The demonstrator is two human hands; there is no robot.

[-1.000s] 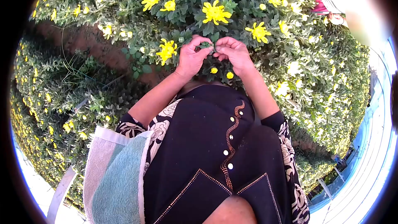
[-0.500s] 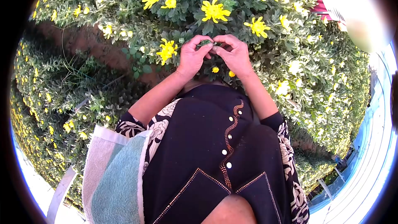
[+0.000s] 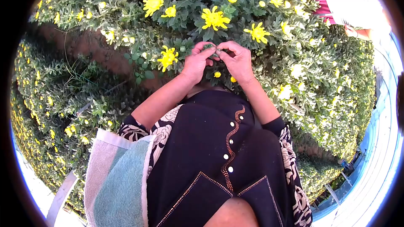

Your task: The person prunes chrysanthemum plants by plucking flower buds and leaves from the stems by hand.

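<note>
My left hand [image 3: 196,65] is closed in a pinch around a small green chrysanthemum shoot [image 3: 213,47] among the plants in front of my body. Meeting it fingertip to fingertip, my right hand [image 3: 238,62] also pinches at this shoot, whose details are mostly hidden by the fingers. An open yellow chrysanthemum [image 3: 168,58] stands just left of my left hand. Two small yellow buds, one of them a round bud [image 3: 217,74], show below the hands. Above them is a large yellow bloom [image 3: 215,18], and another bloom [image 3: 258,32] is to the upper right.
Dense chrysanthemum foliage [image 3: 328,84] surrounds me, with a strip of bare soil [image 3: 80,44] at the left. A co-worker in a striped top [image 3: 349,0] is at the upper right. A towel [image 3: 122,180] hangs at my left side.
My fingertips stay together at the shoot, and the right fingers have curled in more tightly. The co-worker's arm at the upper right shows more clearly. The view has shifted slightly.
</note>
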